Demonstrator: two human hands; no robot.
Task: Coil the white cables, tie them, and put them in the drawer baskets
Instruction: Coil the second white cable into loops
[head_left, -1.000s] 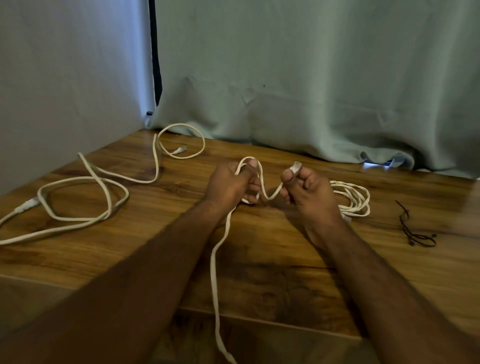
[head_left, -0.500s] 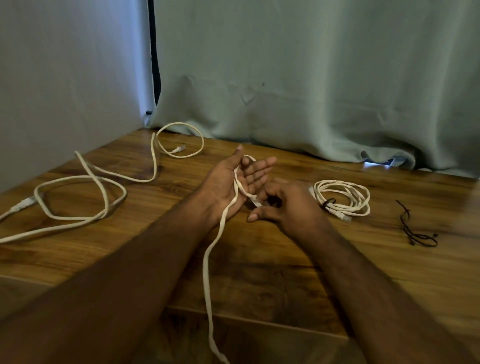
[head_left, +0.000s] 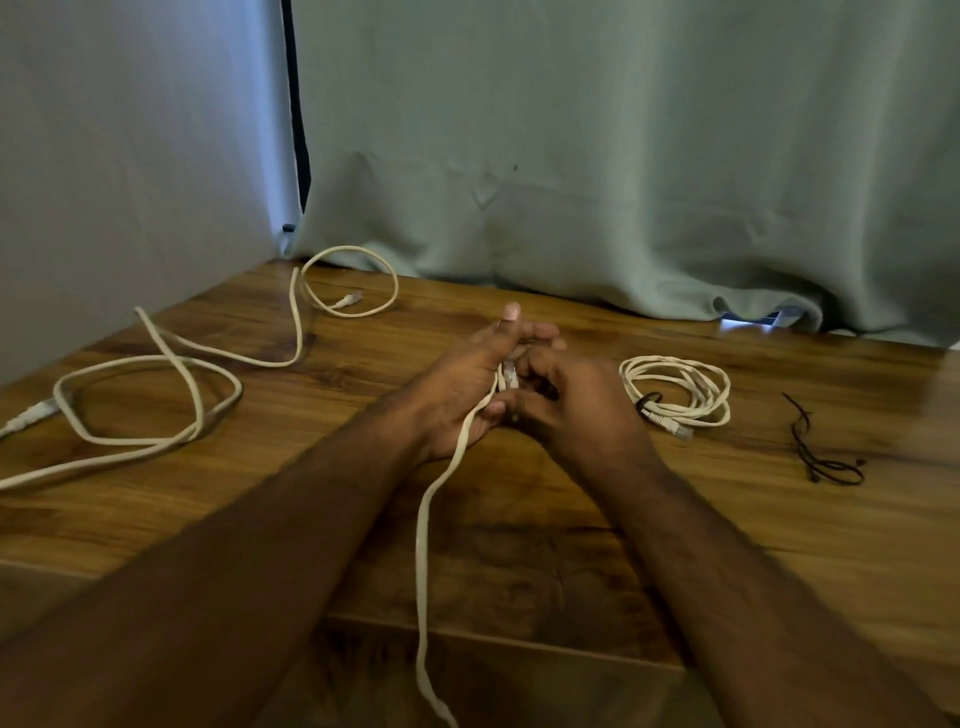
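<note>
My left hand (head_left: 462, 387) and my right hand (head_left: 566, 400) meet above the middle of the wooden table (head_left: 519, 519), both closed around the plug end of a flat white cable (head_left: 423, 545). That cable hangs from my hands down past the table's front edge. Right of my hands a coiled white cable (head_left: 680, 389) lies on the table, bound with a dark tie. A loose white cable (head_left: 171, 374) sprawls in loops over the table's left side, one plug lying near the back.
Thin black ties (head_left: 821, 452) lie at the right of the table. A pale green curtain (head_left: 623, 182) hangs behind the table and a grey wall (head_left: 130, 156) closes the left side. No drawer baskets are in view.
My left hand, spread flat half a second ago, has closed its fingers over the cable end. My right hand has moved up against it onto the plug.
</note>
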